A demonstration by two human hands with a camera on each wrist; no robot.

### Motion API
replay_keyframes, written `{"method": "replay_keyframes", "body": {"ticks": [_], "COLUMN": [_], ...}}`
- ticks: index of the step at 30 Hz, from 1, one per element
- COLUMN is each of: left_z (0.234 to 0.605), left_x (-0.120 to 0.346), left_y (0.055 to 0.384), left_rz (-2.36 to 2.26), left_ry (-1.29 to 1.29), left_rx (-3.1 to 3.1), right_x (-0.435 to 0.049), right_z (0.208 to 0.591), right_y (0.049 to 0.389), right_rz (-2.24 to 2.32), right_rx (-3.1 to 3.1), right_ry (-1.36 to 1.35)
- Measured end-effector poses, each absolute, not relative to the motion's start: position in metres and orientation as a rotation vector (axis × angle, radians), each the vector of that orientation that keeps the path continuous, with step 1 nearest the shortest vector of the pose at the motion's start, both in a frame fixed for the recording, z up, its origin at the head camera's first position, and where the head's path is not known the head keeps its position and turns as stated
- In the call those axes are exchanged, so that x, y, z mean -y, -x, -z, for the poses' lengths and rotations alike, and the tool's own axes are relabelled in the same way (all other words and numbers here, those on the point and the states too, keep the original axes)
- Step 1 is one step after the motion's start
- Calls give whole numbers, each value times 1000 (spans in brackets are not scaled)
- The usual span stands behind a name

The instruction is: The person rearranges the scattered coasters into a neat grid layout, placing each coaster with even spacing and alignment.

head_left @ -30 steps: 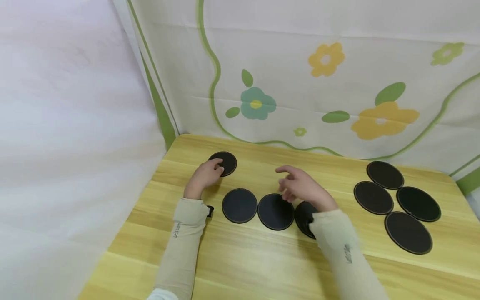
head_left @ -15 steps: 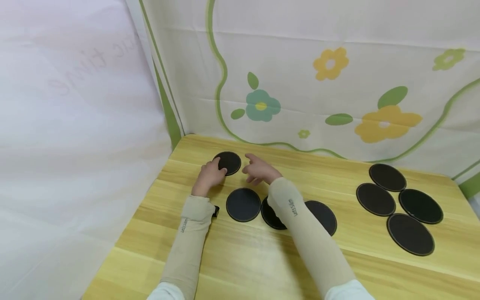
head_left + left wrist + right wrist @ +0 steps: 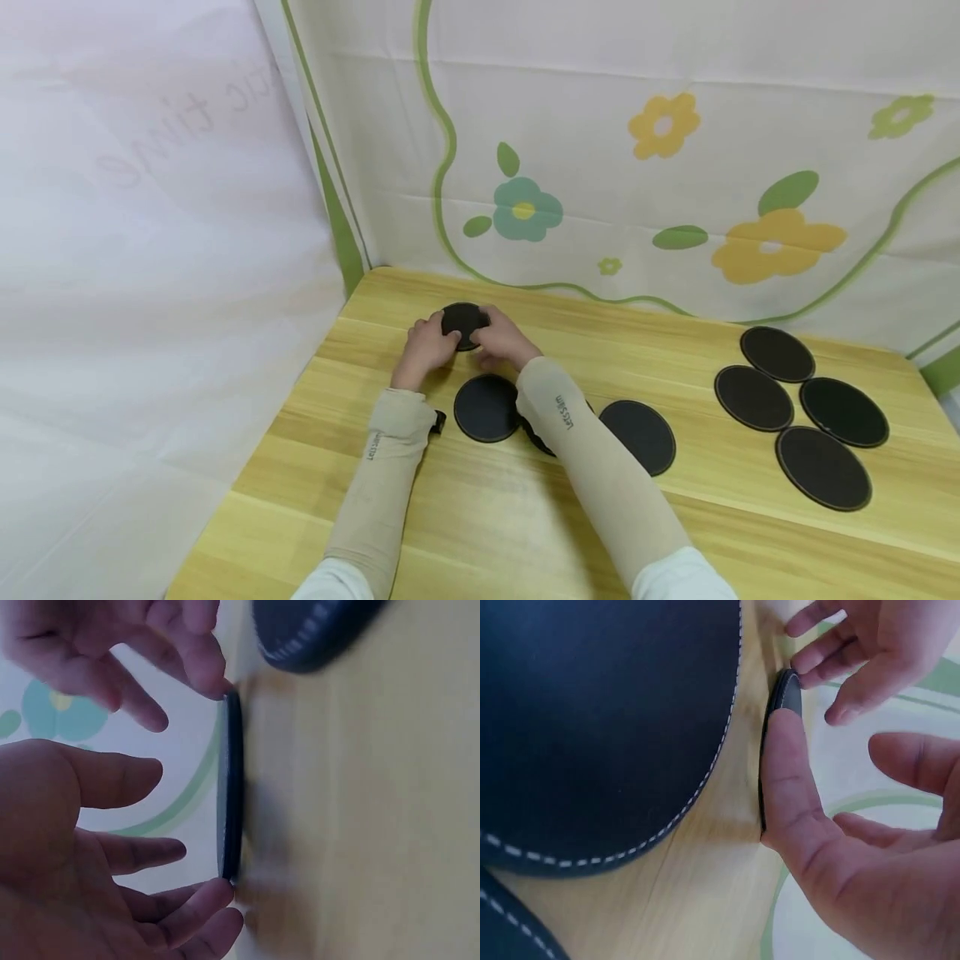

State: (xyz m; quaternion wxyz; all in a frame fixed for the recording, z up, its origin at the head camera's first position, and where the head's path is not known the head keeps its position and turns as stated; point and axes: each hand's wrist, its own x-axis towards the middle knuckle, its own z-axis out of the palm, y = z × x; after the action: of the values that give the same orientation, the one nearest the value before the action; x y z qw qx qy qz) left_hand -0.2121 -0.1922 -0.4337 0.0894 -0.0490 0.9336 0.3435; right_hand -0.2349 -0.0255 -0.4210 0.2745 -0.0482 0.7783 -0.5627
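So both hands have their fingers loosely stretched out, left hand (image 3: 427, 346) on the left edge and right hand (image 3: 504, 340) on the right edge of one black disc (image 3: 462, 321), fingertips touching the rim. It's at the far left of the wooden surface (image 3: 465, 525), flat face up and basically level, and being round it has no real long axis or pointing end. Can't tell if it's lifted at all. Just nearer there's a left-to-right row of three black discs (image 3: 486, 408), the middle one partly behind the right sleeve (image 3: 592, 475), then four dark discs (image 3: 776, 353) clustered well off right
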Motion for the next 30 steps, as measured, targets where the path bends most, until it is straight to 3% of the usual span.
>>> {"method": "replay_keyframes", "body": {"ticks": [9, 18, 30], "left_z": [428, 415, 403], "left_x": [197, 192, 183], "left_y": [215, 212, 205], "left_rz": [-1524, -2243, -2360], "left_ry": [157, 266, 110], "left_rx": [-2624, -2042, -1853], "right_x": [17, 14, -21], "right_z": [421, 412, 404], "right_y": [235, 231, 222], "right_rz": [1781, 2213, 2338], "right_rx": [-2105, -2019, -1833], "right_ry": [-82, -225, -305]}}
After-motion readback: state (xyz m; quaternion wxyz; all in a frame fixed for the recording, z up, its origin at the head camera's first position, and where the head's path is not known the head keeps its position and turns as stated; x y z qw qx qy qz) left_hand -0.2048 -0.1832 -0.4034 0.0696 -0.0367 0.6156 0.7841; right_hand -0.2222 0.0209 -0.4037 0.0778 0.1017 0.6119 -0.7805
